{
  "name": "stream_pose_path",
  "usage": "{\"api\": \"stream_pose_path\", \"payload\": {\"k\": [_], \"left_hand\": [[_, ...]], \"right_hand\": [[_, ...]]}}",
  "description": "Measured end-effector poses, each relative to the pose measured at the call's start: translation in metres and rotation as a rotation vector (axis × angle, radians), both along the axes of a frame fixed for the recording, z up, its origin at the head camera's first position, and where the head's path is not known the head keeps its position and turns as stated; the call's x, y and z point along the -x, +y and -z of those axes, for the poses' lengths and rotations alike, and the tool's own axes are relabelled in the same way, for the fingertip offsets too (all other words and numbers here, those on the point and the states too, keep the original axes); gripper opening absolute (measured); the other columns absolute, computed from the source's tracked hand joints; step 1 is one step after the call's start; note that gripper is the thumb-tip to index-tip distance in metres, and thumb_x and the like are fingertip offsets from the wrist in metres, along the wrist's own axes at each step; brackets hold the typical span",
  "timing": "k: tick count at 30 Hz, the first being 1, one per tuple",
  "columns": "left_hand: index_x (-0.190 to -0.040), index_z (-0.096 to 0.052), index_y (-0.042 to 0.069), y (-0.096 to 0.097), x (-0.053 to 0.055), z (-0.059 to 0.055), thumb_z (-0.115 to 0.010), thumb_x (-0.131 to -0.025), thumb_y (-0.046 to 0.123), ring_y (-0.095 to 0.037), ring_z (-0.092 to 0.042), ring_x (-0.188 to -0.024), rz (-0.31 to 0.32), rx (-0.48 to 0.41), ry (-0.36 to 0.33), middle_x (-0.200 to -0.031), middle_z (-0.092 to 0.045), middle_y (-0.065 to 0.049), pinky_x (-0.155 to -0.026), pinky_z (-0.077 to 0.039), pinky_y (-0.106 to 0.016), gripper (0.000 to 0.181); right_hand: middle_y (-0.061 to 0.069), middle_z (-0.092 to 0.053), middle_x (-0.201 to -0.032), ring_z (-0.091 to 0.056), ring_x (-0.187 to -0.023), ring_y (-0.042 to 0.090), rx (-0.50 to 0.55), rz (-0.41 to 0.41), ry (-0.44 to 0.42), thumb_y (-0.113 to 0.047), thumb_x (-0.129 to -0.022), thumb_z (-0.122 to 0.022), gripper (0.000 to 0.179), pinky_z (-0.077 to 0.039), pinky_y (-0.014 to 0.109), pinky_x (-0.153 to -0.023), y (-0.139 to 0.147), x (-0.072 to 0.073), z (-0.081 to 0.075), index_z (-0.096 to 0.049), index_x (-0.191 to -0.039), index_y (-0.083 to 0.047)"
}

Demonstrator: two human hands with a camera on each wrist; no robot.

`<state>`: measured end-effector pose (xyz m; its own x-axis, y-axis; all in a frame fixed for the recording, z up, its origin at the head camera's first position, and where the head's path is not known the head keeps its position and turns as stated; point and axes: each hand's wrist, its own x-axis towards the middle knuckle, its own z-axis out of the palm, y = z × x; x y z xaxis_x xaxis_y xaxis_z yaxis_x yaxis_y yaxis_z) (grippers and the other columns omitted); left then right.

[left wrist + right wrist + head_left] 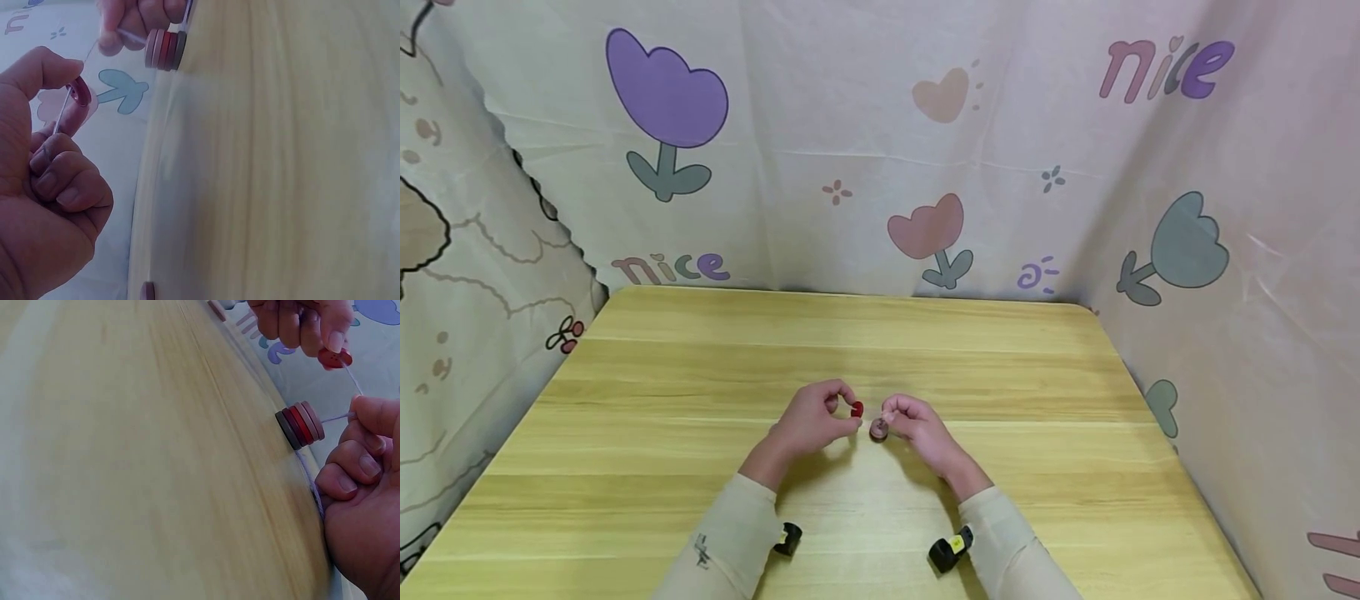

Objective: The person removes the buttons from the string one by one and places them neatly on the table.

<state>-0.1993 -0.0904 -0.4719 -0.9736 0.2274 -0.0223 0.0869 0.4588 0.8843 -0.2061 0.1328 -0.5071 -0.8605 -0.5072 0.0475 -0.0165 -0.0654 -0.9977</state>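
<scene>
In the head view my left hand [816,421] pinches a red button [857,409] between thumb and index finger. Holes show in that button [334,358] in the right wrist view, and a pale string [354,378] runs from it to my right hand [362,469]. The thumb and index finger of the right hand pinch this string. Just left of the right hand hangs a stack of several buttons [300,425], pink, red and dark grey, threaded on the string. More string trails below the stack along the right hand. The button's face is partly hidden in the left wrist view.
Both hands are above a wooden table [880,333]. A small reddish-brown piece [148,290] shows at the table's edge in the left wrist view. Printed cloth [820,100] hangs behind. Black wrist devices [951,550] sit by the sleeves.
</scene>
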Motion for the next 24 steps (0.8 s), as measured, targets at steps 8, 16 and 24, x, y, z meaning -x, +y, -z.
{"api": "stream_pose_path", "payload": {"k": [8, 16, 24], "left_hand": [[-0.093, -0.065, 0.016, -0.01, 0.0, -0.004, -0.083, -0.079, 0.012, -0.015, -0.034, -0.054, -0.024, -0.007, 0.0, -0.064, -0.033, 0.001, -0.051, -0.029, -0.029, 0.023], [-0.093, -0.065, 0.014, -0.018, -0.001, -0.002, -0.083, -0.079, 0.01, -0.015, -0.035, -0.056, -0.046, -0.005, 0.001, -0.065, -0.034, 0.0, -0.05, -0.029, -0.028, 0.023], [-0.093, -0.065, 0.013, -0.027, -0.003, -0.002, -0.083, -0.079, 0.008, -0.015, -0.034, -0.056, -0.058, -0.014, -0.012, -0.065, -0.032, 0.001, -0.052, -0.029, -0.029, 0.023]], "right_hand": [[0.017, -0.054, -0.085, -0.054, -0.086, 0.026, -0.025, 0.024, 0.011, -0.01, -0.104, -0.049, 0.024, -0.044, 0.038, -0.083, 0.0, 0.001, -0.001, -0.051, -0.096, 0.013], [0.024, -0.062, -0.092, -0.061, -0.089, 0.028, -0.031, 0.013, 0.014, -0.013, -0.104, -0.049, 0.027, -0.047, 0.039, -0.086, 0.0, -0.002, 0.001, -0.05, -0.096, 0.013], [0.016, -0.06, -0.089, -0.06, -0.09, 0.026, -0.026, 0.025, 0.013, -0.01, -0.103, -0.049, 0.023, -0.046, 0.04, -0.087, 0.0, -0.003, 0.002, -0.051, -0.096, 0.012]]}}
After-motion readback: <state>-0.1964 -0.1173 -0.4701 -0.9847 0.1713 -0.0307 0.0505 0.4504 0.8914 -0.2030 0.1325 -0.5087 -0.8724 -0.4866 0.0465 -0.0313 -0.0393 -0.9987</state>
